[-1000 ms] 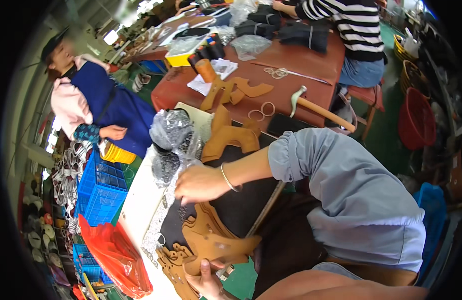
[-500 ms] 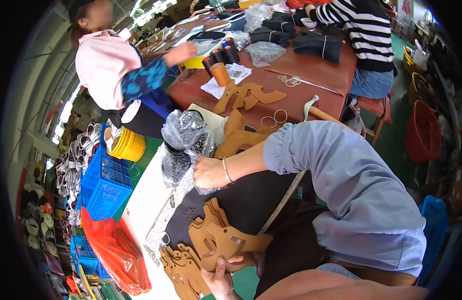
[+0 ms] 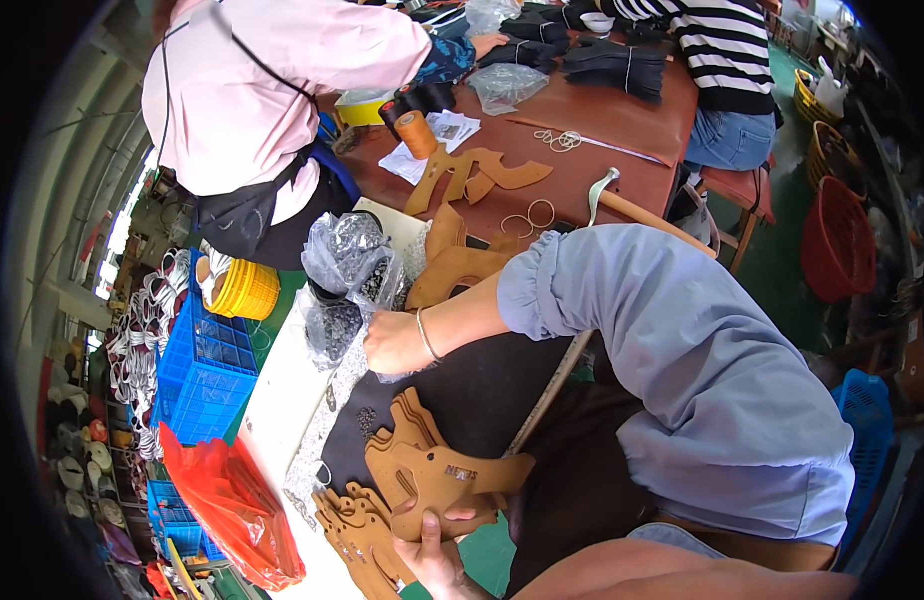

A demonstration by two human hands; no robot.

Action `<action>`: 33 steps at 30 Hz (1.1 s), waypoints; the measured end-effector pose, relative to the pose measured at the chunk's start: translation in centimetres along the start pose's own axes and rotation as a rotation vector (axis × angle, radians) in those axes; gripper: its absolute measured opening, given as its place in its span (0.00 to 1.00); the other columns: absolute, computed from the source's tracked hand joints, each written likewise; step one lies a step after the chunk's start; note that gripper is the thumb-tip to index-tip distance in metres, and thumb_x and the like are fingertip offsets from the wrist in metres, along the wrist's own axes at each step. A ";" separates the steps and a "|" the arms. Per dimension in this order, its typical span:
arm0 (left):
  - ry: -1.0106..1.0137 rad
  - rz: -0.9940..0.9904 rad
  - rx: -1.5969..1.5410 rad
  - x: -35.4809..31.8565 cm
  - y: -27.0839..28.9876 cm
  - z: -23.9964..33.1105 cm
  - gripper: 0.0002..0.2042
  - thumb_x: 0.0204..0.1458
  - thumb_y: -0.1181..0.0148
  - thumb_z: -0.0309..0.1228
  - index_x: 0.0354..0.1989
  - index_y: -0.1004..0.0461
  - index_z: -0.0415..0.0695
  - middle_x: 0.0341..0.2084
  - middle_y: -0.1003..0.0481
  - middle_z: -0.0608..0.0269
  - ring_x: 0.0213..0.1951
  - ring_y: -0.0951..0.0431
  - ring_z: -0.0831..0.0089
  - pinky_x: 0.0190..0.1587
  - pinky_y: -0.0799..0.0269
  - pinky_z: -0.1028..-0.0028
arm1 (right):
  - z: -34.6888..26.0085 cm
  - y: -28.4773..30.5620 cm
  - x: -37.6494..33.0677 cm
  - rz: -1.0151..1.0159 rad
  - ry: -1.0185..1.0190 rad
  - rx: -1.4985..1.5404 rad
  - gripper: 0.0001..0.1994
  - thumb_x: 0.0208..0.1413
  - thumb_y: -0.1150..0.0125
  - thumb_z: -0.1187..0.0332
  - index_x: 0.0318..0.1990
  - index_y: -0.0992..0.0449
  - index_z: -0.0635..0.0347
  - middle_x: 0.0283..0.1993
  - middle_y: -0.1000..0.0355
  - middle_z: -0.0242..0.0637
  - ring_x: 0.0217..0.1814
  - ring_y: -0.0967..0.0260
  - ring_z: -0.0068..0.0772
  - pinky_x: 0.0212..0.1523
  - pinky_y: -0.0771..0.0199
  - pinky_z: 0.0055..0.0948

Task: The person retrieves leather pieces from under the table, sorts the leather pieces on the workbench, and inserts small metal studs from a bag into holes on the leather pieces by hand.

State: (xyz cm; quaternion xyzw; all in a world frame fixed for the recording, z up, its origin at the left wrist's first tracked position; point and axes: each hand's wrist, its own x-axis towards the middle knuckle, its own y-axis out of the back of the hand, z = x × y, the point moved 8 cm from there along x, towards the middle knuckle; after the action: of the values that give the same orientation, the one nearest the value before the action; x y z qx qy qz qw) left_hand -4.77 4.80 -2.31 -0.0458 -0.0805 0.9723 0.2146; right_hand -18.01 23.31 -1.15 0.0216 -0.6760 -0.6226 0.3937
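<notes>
My left hand (image 3: 434, 553) grips a tan leather shoe-upper piece (image 3: 444, 482) by its lower edge, thumb on top. The piece has cut-out letters and lies partly over a stack of similar tan pieces (image 3: 414, 418). My right hand (image 3: 394, 342), a bangle at its wrist, is curled at the mouth of a clear plastic bag (image 3: 334, 335) of small dark metal bits. Its fingertips are hidden, so what they hold cannot be seen. More tan pieces (image 3: 360, 535) are piled left of my left hand. A few tiny metal bits (image 3: 366, 420) lie on the black mat (image 3: 482, 400).
A hammer (image 3: 642, 212) lies beyond my right forearm. Tan cutouts (image 3: 482, 180) and an orange thread spool (image 3: 416, 134) are on the red table (image 3: 572, 190). A red plastic bag (image 3: 232, 510) hangs at the left by blue crates (image 3: 207, 370). Two co-workers stand or sit around the table.
The co-worker in pink has moved rightward and closer, turned away, with an arm stretched over the table. The held leather piece lies slightly flatter. My right hand stays at the bag.
</notes>
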 end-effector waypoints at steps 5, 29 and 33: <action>0.017 -0.039 -0.081 0.0 0.1 -0.4 0.13 0.51 0.50 0.22 0.46 0.39 0.35 0.34 0.29 0.45 0.24 0.24 0.55 0.32 0.25 0.62 | 1.1 0.1 -0.1 -0.099 -0.066 0.092 0.06 0.36 0.46 0.69 0.23 0.26 0.62 0.20 0.29 0.43 0.25 0.29 0.43 0.25 0.29 0.37; -0.004 -0.001 -0.033 2.2 -0.6 0.4 0.12 0.53 0.53 0.24 0.43 0.36 0.29 0.26 0.28 0.48 0.26 0.29 0.66 0.33 0.32 0.72 | 1.5 5.8 -1.8 0.162 -0.180 0.174 0.04 0.33 0.42 0.71 0.21 0.28 0.59 0.26 0.32 0.35 0.34 0.32 0.38 0.33 0.30 0.33; -0.001 0.045 -0.009 2.0 0.2 0.7 0.15 0.53 0.55 0.24 0.48 0.39 0.30 0.28 0.27 0.47 0.29 0.27 0.64 0.38 0.31 0.69 | 0.4 5.3 -1.0 0.179 -0.106 0.213 0.04 0.36 0.42 0.70 0.22 0.28 0.58 0.25 0.33 0.36 0.35 0.33 0.39 0.35 0.32 0.35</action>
State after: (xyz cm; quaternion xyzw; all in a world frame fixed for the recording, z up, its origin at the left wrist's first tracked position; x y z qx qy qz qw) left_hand -6.69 5.40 -1.77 -0.0482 -0.0841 0.9765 0.1923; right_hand -15.13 25.33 2.94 -0.0300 -0.7572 -0.5101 0.4069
